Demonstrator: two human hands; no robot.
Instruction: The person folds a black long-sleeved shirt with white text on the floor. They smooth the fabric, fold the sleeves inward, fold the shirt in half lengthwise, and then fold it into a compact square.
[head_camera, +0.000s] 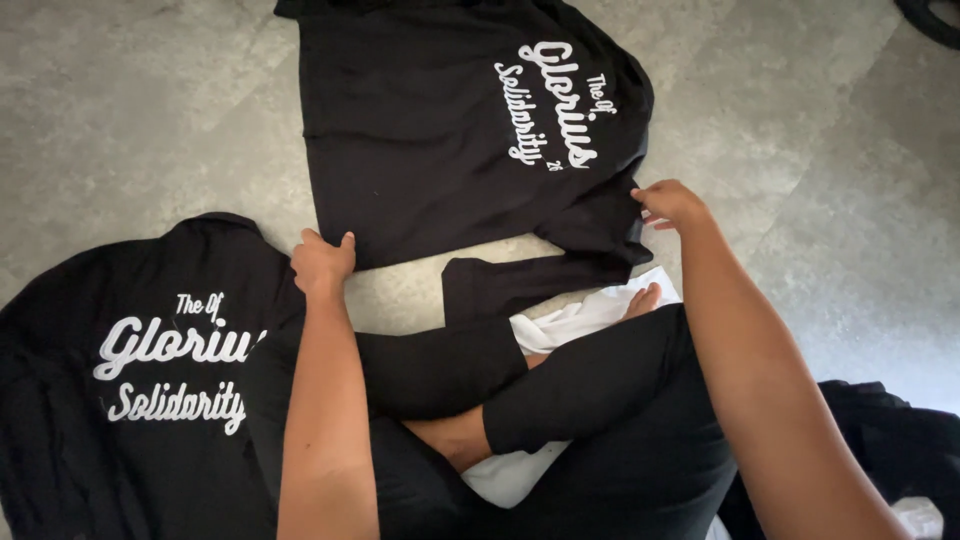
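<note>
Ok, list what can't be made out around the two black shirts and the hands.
Head view only:
- Black shirt on the floor: top cut off by the frame edge.
- Second black shirt: left and bottom run out of frame.
- White cloth: mostly hidden under the crossed legs.
- Left hand, right hand: fingers' grip on the hem unclear.
- Dark object: cropped by the corner.

- A shirt (440, 130) lies spread on the floor (120, 110), ahead of the crossed legs (600, 400).
- A second shirt (130, 380) lies left of the legs.
- A cloth (570, 325) lies under the legs.

black shirt (450, 130) | white script print | spread flat, partly folded | grey floor, ahead of crossed legs
</note>
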